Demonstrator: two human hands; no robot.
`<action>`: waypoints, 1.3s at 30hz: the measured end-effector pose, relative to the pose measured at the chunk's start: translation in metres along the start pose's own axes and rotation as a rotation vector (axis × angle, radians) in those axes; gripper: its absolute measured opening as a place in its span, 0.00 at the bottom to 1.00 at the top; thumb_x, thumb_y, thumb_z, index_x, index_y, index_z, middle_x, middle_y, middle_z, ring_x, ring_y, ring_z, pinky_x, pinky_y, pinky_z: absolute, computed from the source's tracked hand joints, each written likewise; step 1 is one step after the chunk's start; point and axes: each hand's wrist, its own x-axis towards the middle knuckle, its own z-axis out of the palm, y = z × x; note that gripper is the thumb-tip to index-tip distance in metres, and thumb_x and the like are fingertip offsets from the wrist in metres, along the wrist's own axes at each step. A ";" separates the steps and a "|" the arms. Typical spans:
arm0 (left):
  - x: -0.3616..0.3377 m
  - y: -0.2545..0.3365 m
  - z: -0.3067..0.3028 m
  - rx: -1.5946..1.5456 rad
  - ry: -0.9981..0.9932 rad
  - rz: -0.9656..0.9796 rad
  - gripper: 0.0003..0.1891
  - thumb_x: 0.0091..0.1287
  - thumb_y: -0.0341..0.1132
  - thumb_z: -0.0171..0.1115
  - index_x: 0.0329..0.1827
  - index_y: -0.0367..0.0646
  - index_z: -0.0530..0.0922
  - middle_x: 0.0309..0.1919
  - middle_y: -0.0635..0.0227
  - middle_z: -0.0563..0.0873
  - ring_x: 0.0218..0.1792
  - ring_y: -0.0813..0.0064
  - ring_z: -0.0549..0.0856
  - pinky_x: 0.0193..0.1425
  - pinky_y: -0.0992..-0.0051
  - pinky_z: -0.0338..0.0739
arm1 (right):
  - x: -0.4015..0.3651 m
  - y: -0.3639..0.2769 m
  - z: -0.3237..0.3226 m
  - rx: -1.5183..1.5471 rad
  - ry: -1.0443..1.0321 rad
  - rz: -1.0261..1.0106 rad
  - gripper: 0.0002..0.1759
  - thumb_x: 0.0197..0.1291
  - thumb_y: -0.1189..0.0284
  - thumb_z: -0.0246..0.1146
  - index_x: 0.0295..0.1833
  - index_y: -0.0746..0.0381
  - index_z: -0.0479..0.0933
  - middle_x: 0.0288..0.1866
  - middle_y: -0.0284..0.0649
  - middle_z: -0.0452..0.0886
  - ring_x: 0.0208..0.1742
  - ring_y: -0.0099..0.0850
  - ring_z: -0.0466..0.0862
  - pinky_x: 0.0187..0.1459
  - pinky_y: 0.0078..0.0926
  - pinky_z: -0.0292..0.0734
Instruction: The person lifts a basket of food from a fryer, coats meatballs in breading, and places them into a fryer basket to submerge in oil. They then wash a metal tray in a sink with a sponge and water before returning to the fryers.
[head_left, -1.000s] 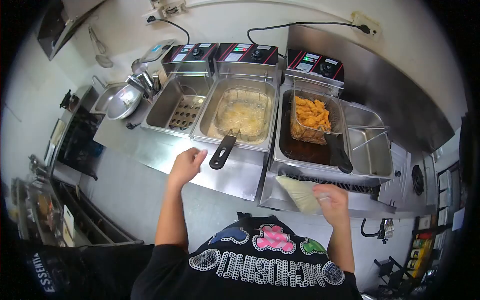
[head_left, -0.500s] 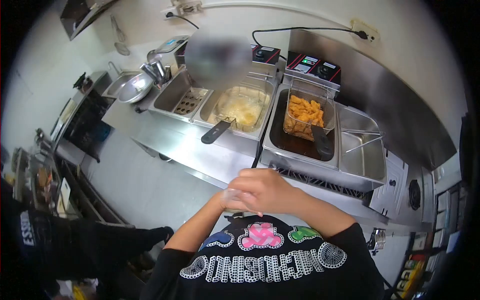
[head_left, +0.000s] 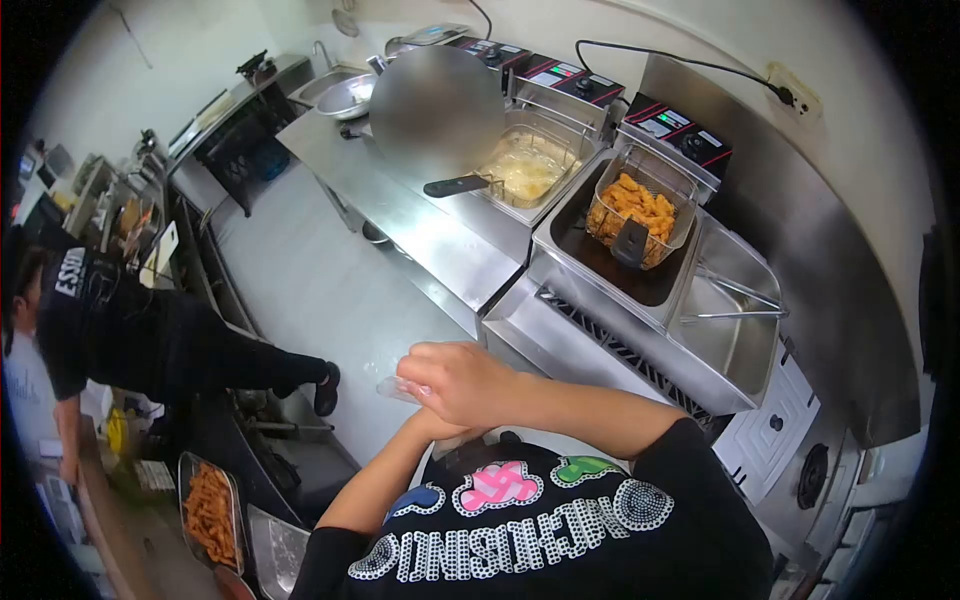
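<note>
Head view, fry station. The right hand (head_left: 460, 380) lies over the left hand (head_left: 428, 424) in front of the chest, well apart from the fryers. Its fingers curl closed on a clear plastic film (head_left: 393, 389), thin and crumpled, which juts out toward the person's left. It may be a disposable glove or a bag, but the view is too soft to say. The left fingers are hidden beneath the right hand, so their state cannot be told. Holding both hands close to the body probably keeps the film away from the hot oil.

Behind, a wire fry basket (head_left: 640, 205) of golden, rough-crusted pieces sits tilted and raised in the stainless-steel fryer (head_left: 560, 235), presumably to drain. Its black handle (head_left: 630, 243) points toward the person. A second basket (head_left: 525, 165) sits low in pale bubbling oil, with its handle (head_left: 455, 185) resting over the steel counter (head_left: 420, 235). An empty steel pan (head_left: 735, 335) adjoins the fryer on the right. At left, a co-worker (head_left: 130, 330) in black bends forward near a tray of fries (head_left: 208, 510).
</note>
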 end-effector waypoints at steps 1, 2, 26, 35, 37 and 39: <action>-0.005 0.001 0.007 -0.002 0.014 0.002 0.37 0.53 0.48 0.65 0.65 0.41 0.64 0.65 0.57 0.66 0.67 0.61 0.63 0.69 0.64 0.55 | -0.001 -0.003 0.005 0.005 0.011 -0.018 0.06 0.54 0.71 0.59 0.33 0.62 0.71 0.28 0.43 0.72 0.31 0.44 0.76 0.31 0.39 0.71; -0.009 0.002 0.013 -0.006 0.025 0.006 0.36 0.54 0.48 0.64 0.65 0.40 0.65 0.65 0.58 0.66 0.67 0.61 0.63 0.69 0.63 0.55 | -0.001 -0.006 0.010 0.005 0.025 -0.031 0.06 0.55 0.71 0.59 0.33 0.62 0.71 0.28 0.43 0.72 0.30 0.44 0.76 0.30 0.38 0.71; -0.309 0.071 0.142 0.429 0.894 -0.326 0.13 0.68 0.34 0.48 0.50 0.37 0.72 0.49 0.53 0.73 0.53 0.60 0.73 0.59 0.67 0.65 | -0.002 -0.142 0.187 0.906 -0.135 0.401 0.13 0.67 0.65 0.53 0.31 0.59 0.72 0.19 0.24 0.67 0.17 0.12 0.64 0.16 0.11 0.55; -0.391 0.056 0.194 0.381 0.998 -0.609 0.13 0.69 0.34 0.44 0.50 0.37 0.71 0.45 0.51 0.75 0.50 0.55 0.75 0.57 0.65 0.67 | -0.030 -0.254 0.231 -0.310 -0.404 -0.886 0.20 0.53 0.71 0.57 0.54 0.63 0.68 0.38 0.42 0.78 0.42 0.37 0.79 0.59 0.36 0.64; -0.397 0.072 0.197 0.407 0.998 -0.708 0.14 0.69 0.35 0.44 0.51 0.37 0.70 0.45 0.51 0.75 0.50 0.55 0.75 0.57 0.65 0.67 | -0.048 -0.233 0.269 -0.515 -0.615 -0.915 0.20 0.54 0.70 0.55 0.53 0.63 0.69 0.36 0.42 0.79 0.42 0.39 0.81 0.58 0.38 0.67; -0.406 0.078 0.201 0.490 1.023 -0.786 0.13 0.68 0.35 0.45 0.50 0.38 0.71 0.45 0.51 0.76 0.49 0.56 0.76 0.57 0.66 0.68 | -0.056 -0.210 0.289 -0.583 -0.860 -0.789 0.17 0.55 0.70 0.55 0.51 0.62 0.70 0.31 0.41 0.79 0.39 0.37 0.81 0.52 0.37 0.71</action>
